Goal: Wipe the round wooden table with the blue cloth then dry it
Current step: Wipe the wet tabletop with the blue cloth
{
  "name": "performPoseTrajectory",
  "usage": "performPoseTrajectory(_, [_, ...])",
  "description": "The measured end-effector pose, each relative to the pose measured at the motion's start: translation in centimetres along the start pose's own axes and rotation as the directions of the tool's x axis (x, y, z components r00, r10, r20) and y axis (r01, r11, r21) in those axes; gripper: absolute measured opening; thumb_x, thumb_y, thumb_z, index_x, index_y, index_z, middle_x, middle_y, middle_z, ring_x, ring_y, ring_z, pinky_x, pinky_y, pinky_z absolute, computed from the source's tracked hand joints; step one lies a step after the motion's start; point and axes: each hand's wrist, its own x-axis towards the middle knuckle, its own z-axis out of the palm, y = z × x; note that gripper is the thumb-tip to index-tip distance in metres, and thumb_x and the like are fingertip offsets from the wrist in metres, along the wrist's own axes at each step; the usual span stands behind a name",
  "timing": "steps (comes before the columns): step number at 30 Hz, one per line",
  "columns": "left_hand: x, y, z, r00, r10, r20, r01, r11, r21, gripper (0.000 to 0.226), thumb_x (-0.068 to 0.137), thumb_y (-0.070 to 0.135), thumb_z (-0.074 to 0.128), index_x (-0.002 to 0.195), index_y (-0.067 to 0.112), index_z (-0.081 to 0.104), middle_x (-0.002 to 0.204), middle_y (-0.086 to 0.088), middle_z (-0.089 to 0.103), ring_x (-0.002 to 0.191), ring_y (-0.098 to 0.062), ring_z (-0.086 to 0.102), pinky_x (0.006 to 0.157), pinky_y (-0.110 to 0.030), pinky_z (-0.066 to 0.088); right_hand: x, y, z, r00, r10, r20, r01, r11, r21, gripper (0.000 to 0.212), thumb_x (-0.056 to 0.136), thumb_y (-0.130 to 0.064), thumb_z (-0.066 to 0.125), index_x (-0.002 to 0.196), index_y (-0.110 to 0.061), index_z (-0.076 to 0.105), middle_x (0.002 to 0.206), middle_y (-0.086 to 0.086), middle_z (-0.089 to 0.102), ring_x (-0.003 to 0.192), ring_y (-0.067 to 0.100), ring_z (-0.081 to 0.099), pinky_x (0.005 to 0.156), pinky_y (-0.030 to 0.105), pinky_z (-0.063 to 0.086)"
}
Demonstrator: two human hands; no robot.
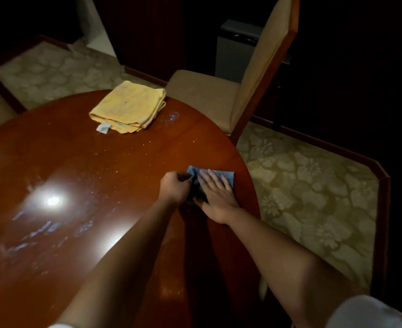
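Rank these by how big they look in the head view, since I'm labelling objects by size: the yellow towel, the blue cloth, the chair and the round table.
1. round table
2. chair
3. yellow towel
4. blue cloth, partly hidden under the hands

The chair stands farther from the camera, so its real size against the table is unsure.

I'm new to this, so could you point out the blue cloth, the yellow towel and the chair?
blue cloth (228, 177): head view, its bare right corner.
yellow towel (129, 106): head view, middle of its folded top.
chair (200, 91): head view, its seat cushion.
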Motion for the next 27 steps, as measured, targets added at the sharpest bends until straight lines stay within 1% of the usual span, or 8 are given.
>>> performPoseTrajectory(4, [-1.1,-2.3,-1.8,0.994,-0.086,-0.065,0.084,0.996,-0.032,0.023,0.089,0.009,0.056,0.106,0.003,0.070,0.109,-0.015,0.068,0.097,-0.030,0.064,0.085,-0.044,0.055,0.0,-2.8,0.8,0.998,-0.043,0.048,0.043,0.999,-0.002,0.067,0.101,-0.053,0.025,0.154,-0.024,-0.004,0.159,-0.009,-0.018,0.143,0.010,-0.023,0.115,0.038,-0.017])
performPoseTrajectory(7, [-2.1,-3.2,-3.1,0.994,-0.086,-0.060,0.086,0.996,0.001,0.015,0.088,0.009,0.058,0.091,0.003,0.071,0.097,-0.013,0.069,0.089,-0.027,0.064,0.083,-0.040,0.056,-0.8,-3.9,1.1,0.994,-0.092,0.063,0.092,0.996,0.000,0.066,0.100,-0.053,0.026,0.154,-0.026,-0.002,0.159,-0.009,-0.016,0.143,0.009,-0.022,0.116,0.038,-0.016])
performPoseTrajectory(10, [-3.6,-3.8,-3.9,0.999,-0.051,-0.012,0.052,0.992,0.116,0.026,0.086,0.006,0.056,0.062,0.013,0.062,0.068,-0.004,0.060,0.063,-0.017,0.056,0.062,-0.028,0.050,-2.3,-4.4,1.5,0.988,-0.141,0.069,0.142,0.990,-0.015,0.066,0.100,-0.053,0.027,0.154,-0.027,0.000,0.160,-0.009,-0.015,0.144,0.009,-0.022,0.116,0.038,-0.016])
performPoseTrajectory(12, [-4.9,-4.3,-3.8,0.998,-0.051,0.049,0.037,0.967,0.252,0.034,0.086,0.007,0.056,0.053,0.017,0.056,0.061,-0.002,0.056,0.054,-0.014,0.050,0.053,-0.025,0.043,-3.5,-4.6,2.3,0.984,-0.164,0.072,0.169,0.983,-0.066,0.067,0.099,-0.054,0.029,0.154,-0.027,0.000,0.160,-0.008,-0.016,0.143,0.010,-0.023,0.114,0.039,-0.018])
performPoseTrajectory(15, [-7.0,-5.4,-3.2,0.992,-0.087,0.091,0.044,0.916,0.399,0.019,0.089,0.015,0.058,0.074,0.009,0.068,0.076,-0.007,0.067,0.064,-0.019,0.061,0.057,-0.026,0.049,-5.7,-5.0,3.6,0.981,-0.183,0.062,0.190,0.973,-0.130,0.069,0.097,-0.055,0.025,0.154,-0.027,-0.002,0.159,-0.006,-0.017,0.143,0.012,-0.025,0.112,0.039,-0.021])
performPoseTrajectory(20, [-10.2,-7.3,-2.0,0.996,-0.068,0.061,0.032,0.887,0.461,0.018,0.090,0.014,0.054,0.082,0.002,0.065,0.086,-0.016,0.068,0.079,-0.031,0.067,0.068,-0.035,0.056,-9.0,-5.5,6.2,0.984,-0.175,0.033,0.178,0.972,-0.150,0.087,0.074,-0.065,-0.005,0.153,-0.028,-0.006,0.156,-0.009,-0.023,0.135,0.009,-0.033,0.108,0.037,-0.026])
performPoseTrajectory(24, [-12.6,-8.9,-2.0,0.995,-0.069,0.075,0.025,0.879,0.476,0.016,0.088,0.013,0.056,0.084,0.003,0.067,0.083,-0.013,0.066,0.072,-0.028,0.060,0.061,-0.031,0.043,-11.6,-6.9,7.8,0.994,-0.109,0.003,0.109,0.985,-0.133,0.084,0.077,-0.066,-0.002,0.153,-0.028,-0.009,0.158,-0.008,-0.021,0.137,0.011,-0.033,0.114,0.042,-0.020])
performPoseTrajectory(27, [-13.9,-9.4,-2.1,0.996,-0.041,0.078,-0.003,0.869,0.494,0.013,0.086,0.012,0.057,0.080,0.005,0.065,0.084,-0.015,0.065,0.071,-0.029,0.057,0.062,-0.033,0.042,-13.1,-8.0,8.3,0.997,-0.071,-0.042,0.066,0.991,-0.120,0.082,0.078,-0.062,-0.001,0.153,-0.030,-0.007,0.155,-0.010,-0.023,0.137,0.012,-0.032,0.113,0.042,-0.018])
